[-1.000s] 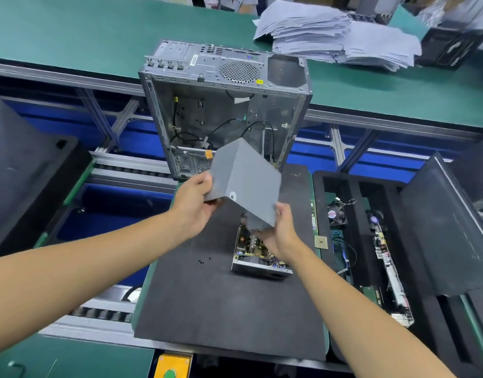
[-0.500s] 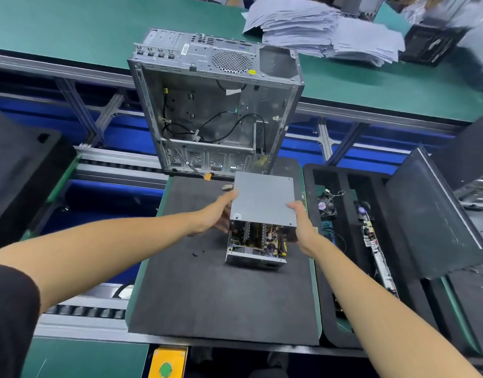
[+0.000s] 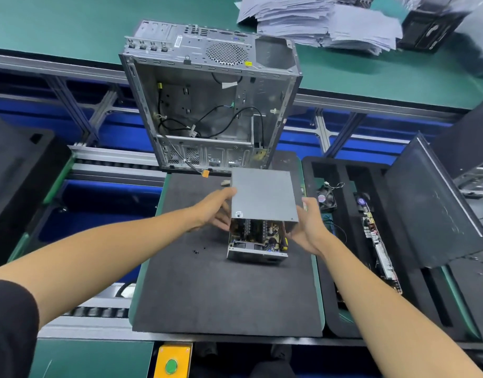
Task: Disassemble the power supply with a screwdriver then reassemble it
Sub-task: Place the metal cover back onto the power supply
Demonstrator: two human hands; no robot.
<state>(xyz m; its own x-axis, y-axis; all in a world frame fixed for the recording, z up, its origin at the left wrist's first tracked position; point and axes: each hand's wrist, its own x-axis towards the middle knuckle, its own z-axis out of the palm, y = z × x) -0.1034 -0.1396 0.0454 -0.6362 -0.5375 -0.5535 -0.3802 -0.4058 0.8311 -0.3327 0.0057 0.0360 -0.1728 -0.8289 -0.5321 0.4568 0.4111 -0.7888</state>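
Power supply (image 3: 258, 245) lying open on black mat (image 3: 221, 290); left hand (image 3: 217, 210) and right hand (image 3: 307, 226), fingers curled, gripping grey cover (image 3: 263, 196) at 9 and 3 o'clock edges.

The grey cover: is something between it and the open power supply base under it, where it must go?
Nothing visible does. The grey cover, held by the left hand and right hand, hangs just above the power supply base. Only the base's own components show in the gap.

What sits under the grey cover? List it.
Under the cover, held by left hand and right hand, the supply base shows circuit parts at its near end; the rest is hidden.
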